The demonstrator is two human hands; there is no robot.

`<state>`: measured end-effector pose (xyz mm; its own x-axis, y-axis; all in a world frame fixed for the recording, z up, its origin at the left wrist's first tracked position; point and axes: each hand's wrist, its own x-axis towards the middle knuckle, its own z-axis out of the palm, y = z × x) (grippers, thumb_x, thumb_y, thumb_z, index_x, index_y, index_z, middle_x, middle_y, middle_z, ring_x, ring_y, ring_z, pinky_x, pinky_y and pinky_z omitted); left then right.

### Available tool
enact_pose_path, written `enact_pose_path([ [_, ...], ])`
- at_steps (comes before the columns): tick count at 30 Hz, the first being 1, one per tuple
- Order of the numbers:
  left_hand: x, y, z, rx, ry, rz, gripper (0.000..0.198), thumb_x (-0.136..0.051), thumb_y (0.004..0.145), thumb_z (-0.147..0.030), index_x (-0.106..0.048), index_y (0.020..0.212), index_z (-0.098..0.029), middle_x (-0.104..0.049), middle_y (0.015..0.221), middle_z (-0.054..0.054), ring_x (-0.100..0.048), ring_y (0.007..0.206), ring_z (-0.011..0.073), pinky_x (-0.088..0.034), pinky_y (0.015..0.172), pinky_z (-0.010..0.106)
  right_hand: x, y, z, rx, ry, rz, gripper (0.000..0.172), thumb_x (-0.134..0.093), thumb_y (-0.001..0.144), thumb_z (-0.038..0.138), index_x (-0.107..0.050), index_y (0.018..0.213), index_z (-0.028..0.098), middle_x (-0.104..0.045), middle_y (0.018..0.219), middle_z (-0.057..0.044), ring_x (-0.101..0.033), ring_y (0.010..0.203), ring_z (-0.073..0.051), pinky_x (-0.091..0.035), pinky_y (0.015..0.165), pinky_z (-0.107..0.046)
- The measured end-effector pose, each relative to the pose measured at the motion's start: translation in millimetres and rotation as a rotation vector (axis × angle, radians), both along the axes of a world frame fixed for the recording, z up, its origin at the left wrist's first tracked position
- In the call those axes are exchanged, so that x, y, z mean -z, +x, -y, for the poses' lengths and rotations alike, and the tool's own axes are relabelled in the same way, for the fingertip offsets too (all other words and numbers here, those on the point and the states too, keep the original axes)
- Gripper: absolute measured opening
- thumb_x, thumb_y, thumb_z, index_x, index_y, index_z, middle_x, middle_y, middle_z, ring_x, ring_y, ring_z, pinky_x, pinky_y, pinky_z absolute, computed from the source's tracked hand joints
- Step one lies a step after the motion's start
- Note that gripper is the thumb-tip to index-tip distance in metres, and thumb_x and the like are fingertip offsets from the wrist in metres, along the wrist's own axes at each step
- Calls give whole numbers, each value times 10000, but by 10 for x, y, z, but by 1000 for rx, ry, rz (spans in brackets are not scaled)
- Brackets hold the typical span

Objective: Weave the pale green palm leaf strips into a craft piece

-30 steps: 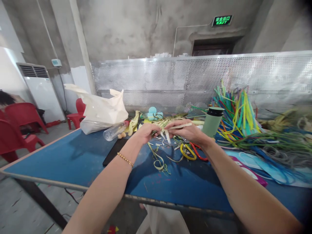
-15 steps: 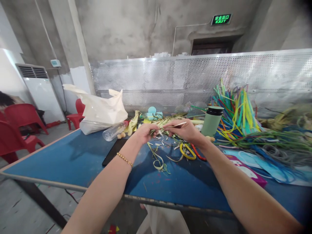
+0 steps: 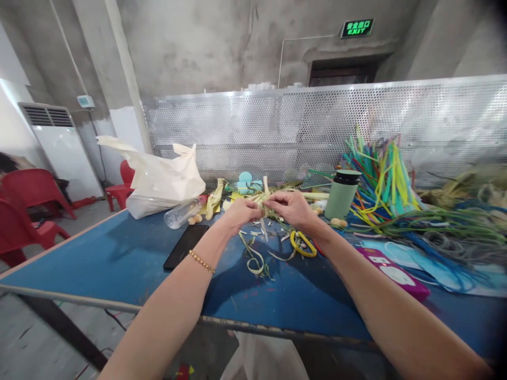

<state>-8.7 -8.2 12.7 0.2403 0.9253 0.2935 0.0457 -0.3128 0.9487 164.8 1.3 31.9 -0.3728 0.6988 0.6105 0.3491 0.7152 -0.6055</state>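
My left hand (image 3: 242,212) and my right hand (image 3: 291,208) meet above the blue table, fingertips almost touching. Between them is a pale green flat strip (image 3: 265,184), like a plant leaf or husk, pinched by both hands. One end of it stands up above my fingers, and a thinner tail hangs below. The exact grip is partly hidden by the fingers. Under the hands lie white scraps and a curled pale strip (image 3: 255,264). A yellow loop (image 3: 303,253), resembling a scissor handle, rests below my right hand.
A black phone-like slab (image 3: 185,246), clear bottle (image 3: 182,213) and white plastic bag (image 3: 164,182) are left. At right stand a green tumbler (image 3: 341,198) and a purple box (image 3: 396,274), near colourful strips (image 3: 392,179) and cords (image 3: 439,227). A perforated metal panel (image 3: 245,126) backs the table.
The strip's free end, which pointed right over my right hand, now stands upright between the hands. My right hand has shifted slightly left, with its fingers closer to my left.
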Motion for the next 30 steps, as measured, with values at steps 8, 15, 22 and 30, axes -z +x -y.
enact_pose_path([
  [8,49,-25,-41,107,-12,58,136,-687,616,-139,-595,516,-125,-482,507,-17,-388,501,64,-286,536,251,42,-42,18,-18,-78,-66,312,-658,744,436,-656,650,139,-534,590,10,-413,553,-94,-315,536,-253],
  [15,39,-29,-31,133,-49,91,143,-708,611,-135,-599,520,-120,-488,511,-20,-392,498,58,-275,533,254,84,-94,14,34,-133,-127,343,-641,710,475,-553,593,165,-434,517,37,-326,501,-79,-253,482,-236],
  [22,22,-4,-1,134,-89,136,135,-709,609,-106,-604,523,-113,-491,510,-15,-399,500,59,-277,532,253,120,-128,-3,91,-64,-125,298,-622,711,439,-558,605,168,-477,555,19,-378,536,-99,-298,515,-247],
  [30,26,0,-10,156,-126,195,178,-773,625,-176,-627,557,-103,-520,544,3,-424,520,65,-296,537,255,144,-162,8,119,-54,-194,299,-647,705,422,-560,577,166,-495,557,18,-391,547,-102,-322,533,-250],
])
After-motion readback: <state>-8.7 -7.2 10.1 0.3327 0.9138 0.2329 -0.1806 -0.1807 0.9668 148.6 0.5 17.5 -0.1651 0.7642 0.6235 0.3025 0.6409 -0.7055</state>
